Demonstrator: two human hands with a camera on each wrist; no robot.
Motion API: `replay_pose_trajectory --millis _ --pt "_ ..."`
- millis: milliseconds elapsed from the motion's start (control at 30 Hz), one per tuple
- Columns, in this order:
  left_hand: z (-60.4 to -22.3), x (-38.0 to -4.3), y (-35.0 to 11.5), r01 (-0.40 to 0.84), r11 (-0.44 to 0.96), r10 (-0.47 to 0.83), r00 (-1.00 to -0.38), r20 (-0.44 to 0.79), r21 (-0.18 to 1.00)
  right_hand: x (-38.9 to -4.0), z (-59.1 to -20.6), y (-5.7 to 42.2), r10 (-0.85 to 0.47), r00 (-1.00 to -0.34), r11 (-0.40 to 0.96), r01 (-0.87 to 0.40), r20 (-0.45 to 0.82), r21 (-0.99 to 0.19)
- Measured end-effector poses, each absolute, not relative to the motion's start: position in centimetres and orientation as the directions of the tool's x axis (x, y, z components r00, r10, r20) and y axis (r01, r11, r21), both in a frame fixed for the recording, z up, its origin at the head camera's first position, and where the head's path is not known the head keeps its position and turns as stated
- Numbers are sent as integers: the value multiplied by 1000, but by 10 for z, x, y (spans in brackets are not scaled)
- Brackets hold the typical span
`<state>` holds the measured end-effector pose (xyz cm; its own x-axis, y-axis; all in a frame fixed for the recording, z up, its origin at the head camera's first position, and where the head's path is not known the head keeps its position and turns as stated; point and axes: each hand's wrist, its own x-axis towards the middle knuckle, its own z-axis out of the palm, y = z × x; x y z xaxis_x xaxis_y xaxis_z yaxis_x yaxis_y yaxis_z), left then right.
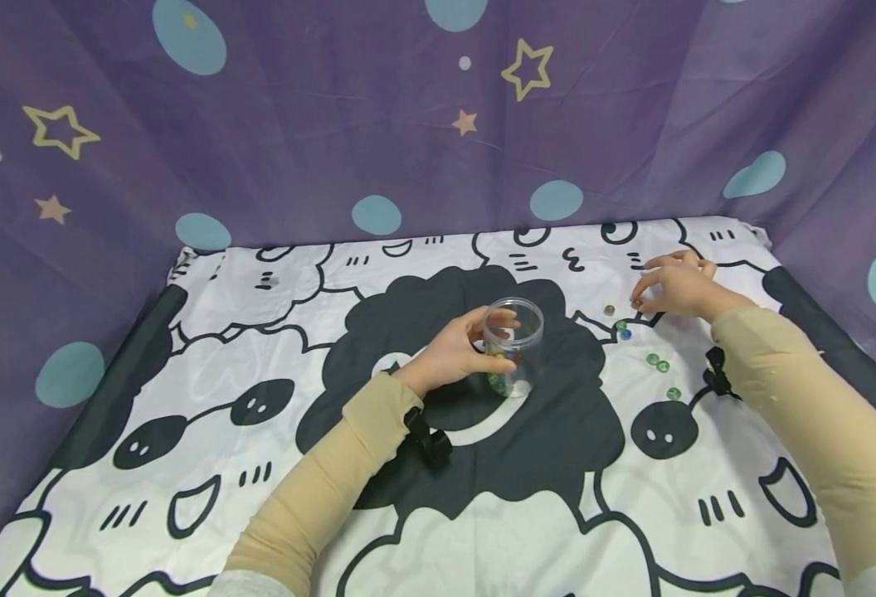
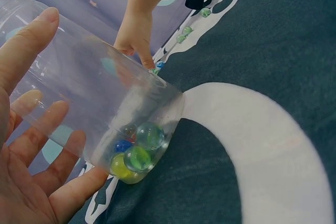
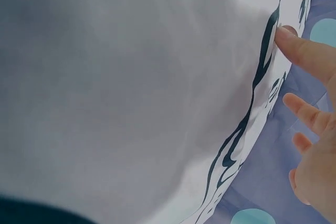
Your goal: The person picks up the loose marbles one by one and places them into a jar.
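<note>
A clear plastic jar (image 1: 514,344) is gripped around its side by my left hand (image 1: 456,352), tilted in the left wrist view. Several glass marbles (image 2: 137,156), green, yellow and blue among them, lie in its bottom. My right hand (image 1: 677,286) is at the far right of the cloth, pinching a small brownish marble (image 1: 636,303) with thumb and index fingertip. In the right wrist view, its other fingers (image 3: 307,114) stand apart. Nearby on the cloth lie another brownish marble (image 1: 610,310) and a blue marble (image 1: 626,335) touching a green one.
Closer to me on the right lie a few more green marbles (image 1: 658,362). A black-and-white cartoon cloth (image 1: 475,539) covers the table. A purple curtain (image 1: 281,124) with stars and dots hangs behind and at both sides.
</note>
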<state>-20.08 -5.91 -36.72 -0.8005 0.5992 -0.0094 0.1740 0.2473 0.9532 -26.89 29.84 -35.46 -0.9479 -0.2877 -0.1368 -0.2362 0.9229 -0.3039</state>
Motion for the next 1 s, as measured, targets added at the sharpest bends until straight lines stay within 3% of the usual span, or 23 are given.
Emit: replay_pose_trajectory --millis 1000 --pt "-366 -200 -58 164 263 591 -806 -25 951 -261 -347 299 -316 -946 915 -282 -77 -290"
